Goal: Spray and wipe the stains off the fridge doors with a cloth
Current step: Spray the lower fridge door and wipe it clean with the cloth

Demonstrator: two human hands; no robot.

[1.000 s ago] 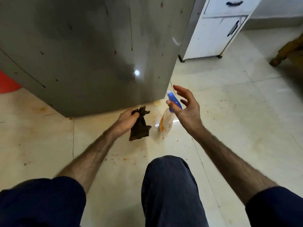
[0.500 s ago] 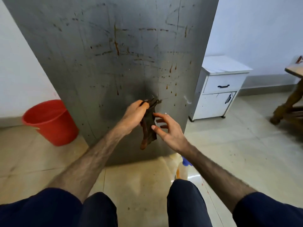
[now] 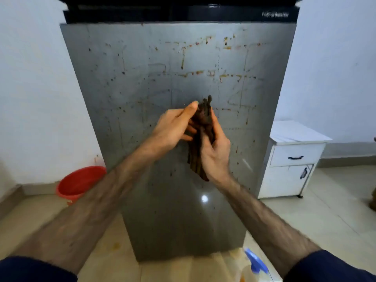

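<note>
Both hands, left hand (image 3: pixel 173 127) and right hand (image 3: pixel 215 151), grip bunched cloth (image 3: pixel 200 139); balled up, it risks smearing fridge door (image 3: pixel 162 78) stains.

A round red plastic bucket (image 3: pixel 80 183) stands on the pale tiled floor (image 3: pixel 317 216) by the white wall (image 3: pixel 36 94). Over to the right, a small white cabinet (image 3: pixel 289 159) shows black handles (image 3: pixel 295 157).

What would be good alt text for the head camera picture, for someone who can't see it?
Two hands, left hand and right hand, hold a dark crumpled cloth between them in front of a grey fridge door streaked with orange-brown stains. A red bucket stands left of the fridge, a white cabinet to its right, and a spray bottle on the floor.
</note>
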